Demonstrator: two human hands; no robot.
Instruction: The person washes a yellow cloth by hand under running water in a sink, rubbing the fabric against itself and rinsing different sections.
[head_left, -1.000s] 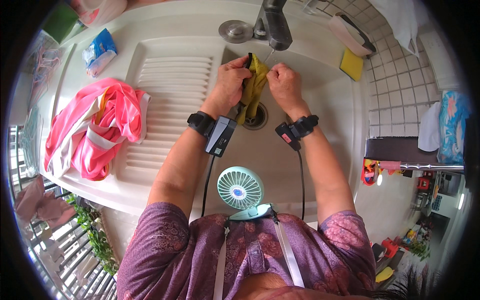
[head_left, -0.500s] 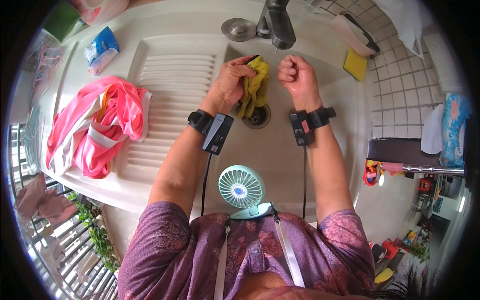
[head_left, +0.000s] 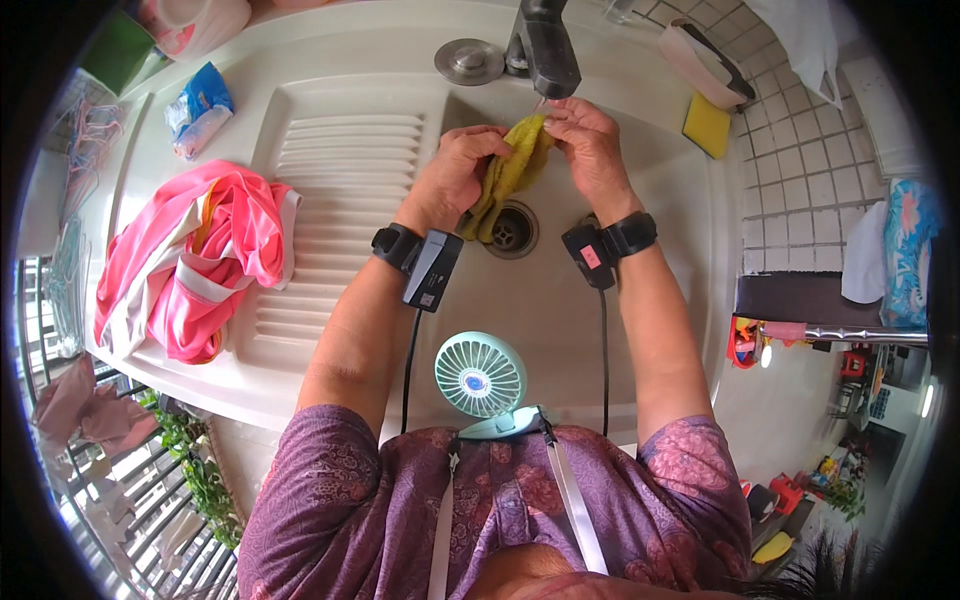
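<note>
Grey-lined wall tiles (head_left: 800,190) run down the far right of the drain (head_left: 511,232), which sits in the pale sink (head_left: 545,320) below you, and a ridged washboard (head_left: 345,170) lies to the drain's left. Your yellow cloth (head_left: 513,165) hangs just beyond and left of the drain, its lower end beside the opening; whether that end touches the basin you cannot tell from here. Your left hand (head_left: 460,165) has its fingers closed on the cloth's left side, and your right hand (head_left: 588,145) pinches its upper right edge with thumb and fingers drawn together. Beyond the drain, the dark tap (head_left: 552,62) reaches over close to that right hand, though how much water is running is hard to make out. Should your left fingers loosen on slick fabric, the cloth could drop over the drain and block it. Splashing off the cloth might wet the black wrist unit (head_left: 432,270) left of the drain or its partner, the wrist unit with a pink label (head_left: 590,255), since both sit over the basin. Their cables could drag or snag if you swing your forearms wide. A wide sweep of your right arm might also knock the yellow sponge (head_left: 706,126) off the ledge right of the drain, while leaning in would bring the mint fan (head_left: 480,375), on the near side of the drain, closer to any spray.
</note>
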